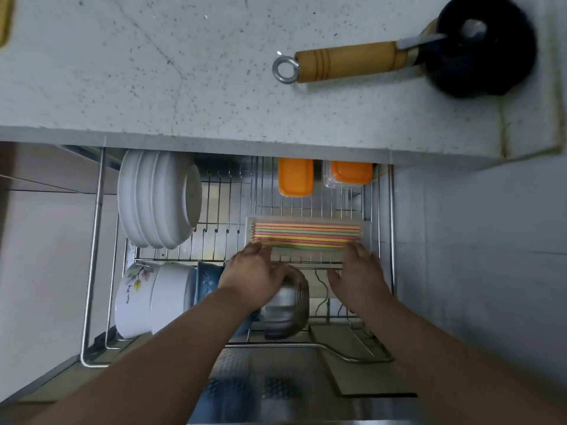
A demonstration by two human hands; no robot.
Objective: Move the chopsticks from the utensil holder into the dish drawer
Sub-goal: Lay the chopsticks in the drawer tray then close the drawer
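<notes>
Reaching palms-down | left hand (256,273), right hand (357,271) open | touching chopsticks (306,233) tray (366,231)

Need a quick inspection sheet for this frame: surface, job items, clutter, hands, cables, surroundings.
Surface: speckled countertop above the open wire dish drawer.
Job's things: coloured chopsticks lie flat in a clear tray inside the drawer; utensil holder not in view.
Clutter: white plates racked upright, bowls, steel bowl, two orange-lidded containers, wooden-handled pan on the countertop.
Grippers: left hand and right hand at the tray's two ends, fingers on its near edge; grip cannot be told.
Cables: nothing seen.
Surroundings: tiled floor right of the drawer.
</notes>
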